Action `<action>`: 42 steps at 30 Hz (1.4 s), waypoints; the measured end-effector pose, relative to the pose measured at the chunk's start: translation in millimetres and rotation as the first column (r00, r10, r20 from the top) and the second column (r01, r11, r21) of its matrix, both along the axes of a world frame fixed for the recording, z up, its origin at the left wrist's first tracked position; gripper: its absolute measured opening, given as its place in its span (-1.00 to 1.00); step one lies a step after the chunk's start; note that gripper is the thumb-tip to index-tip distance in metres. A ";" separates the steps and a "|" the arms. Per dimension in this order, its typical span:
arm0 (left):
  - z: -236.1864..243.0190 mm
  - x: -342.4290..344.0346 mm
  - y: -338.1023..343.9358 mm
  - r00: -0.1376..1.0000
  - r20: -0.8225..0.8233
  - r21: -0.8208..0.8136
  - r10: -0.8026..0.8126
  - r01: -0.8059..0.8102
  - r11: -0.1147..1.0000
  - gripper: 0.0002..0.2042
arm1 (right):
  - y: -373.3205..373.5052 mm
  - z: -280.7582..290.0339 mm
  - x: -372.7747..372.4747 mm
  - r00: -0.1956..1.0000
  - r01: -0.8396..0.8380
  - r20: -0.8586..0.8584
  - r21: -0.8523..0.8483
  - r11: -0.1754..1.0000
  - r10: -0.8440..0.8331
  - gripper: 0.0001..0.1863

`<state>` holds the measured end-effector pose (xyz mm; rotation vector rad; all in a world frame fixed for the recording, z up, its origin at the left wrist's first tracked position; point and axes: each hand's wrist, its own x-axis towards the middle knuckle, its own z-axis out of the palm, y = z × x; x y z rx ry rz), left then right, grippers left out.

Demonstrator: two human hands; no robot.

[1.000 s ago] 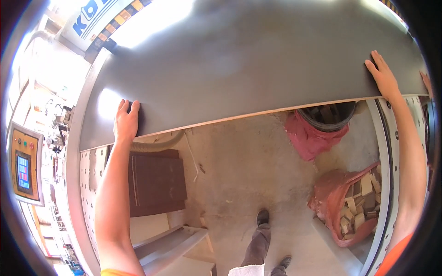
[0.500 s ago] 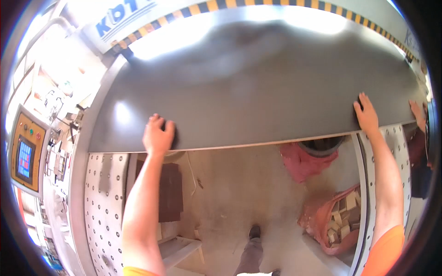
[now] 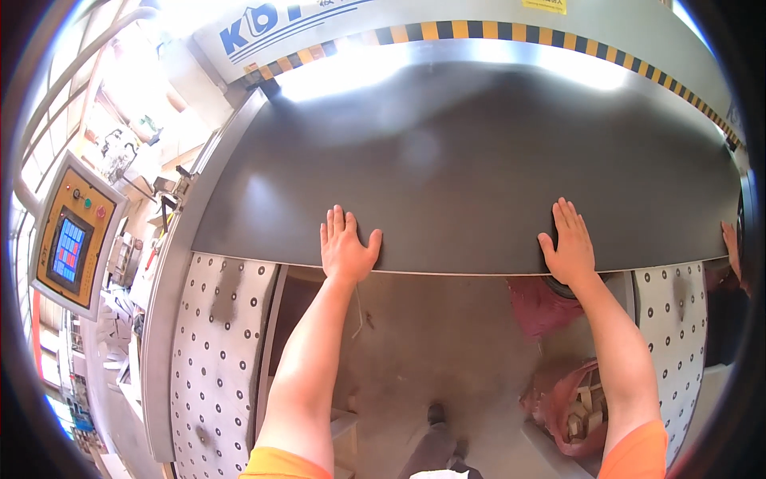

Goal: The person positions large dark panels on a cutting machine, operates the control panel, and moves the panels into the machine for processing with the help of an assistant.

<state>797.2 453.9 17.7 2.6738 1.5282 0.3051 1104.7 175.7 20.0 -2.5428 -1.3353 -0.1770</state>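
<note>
A large dark grey panel (image 3: pixel 463 176) lies flat across the machine, its pale near edge running just in front of me. My left hand (image 3: pixel 349 246) rests flat on it near that edge, fingers stretched forward and thumb apart. To the right, my right hand (image 3: pixel 570 246) is pressed on the panel in the same way, fingers extended and thumb out. Neither hand holds anything. At the far right end, another person's hand (image 3: pixel 731 246) touches the panel's edge.
Perforated support tables stand at left (image 3: pixel 217 359) and right (image 3: pixel 672 319). A striped machine beam (image 3: pixel 479 30) spans the back. A control panel with a screen (image 3: pixel 73 243) hangs at left. Below right, a reddish sack (image 3: pixel 558 399) holds offcut blocks, near a dark red cloth (image 3: pixel 542 307).
Both my hands have come closer together along the near edge and now lie flatter. The panel's near edge has changed slant in view, and my view has shifted.
</note>
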 end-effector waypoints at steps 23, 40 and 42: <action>3.5 -48.2 31.6 0.921 0.218 -0.106 -0.321 0.350 0.931 -0.33 | 181.5 -21.9 -184.1 1.000 0.021 -0.009 0.109 0.994 -0.021 -0.33; 282.2 -477.4 308.4 0.917 0.046 0.779 0.396 -0.282 0.561 -0.54 | 174.4 -14.4 -183.7 0.998 0.054 -0.036 -0.029 0.998 -0.055 -0.35; 293.0 -483.6 312.8 0.875 0.032 0.747 0.483 -0.342 0.570 -0.48 | 173.0 -19.0 -180.8 0.998 0.050 -0.027 -0.015 0.999 -0.051 -0.35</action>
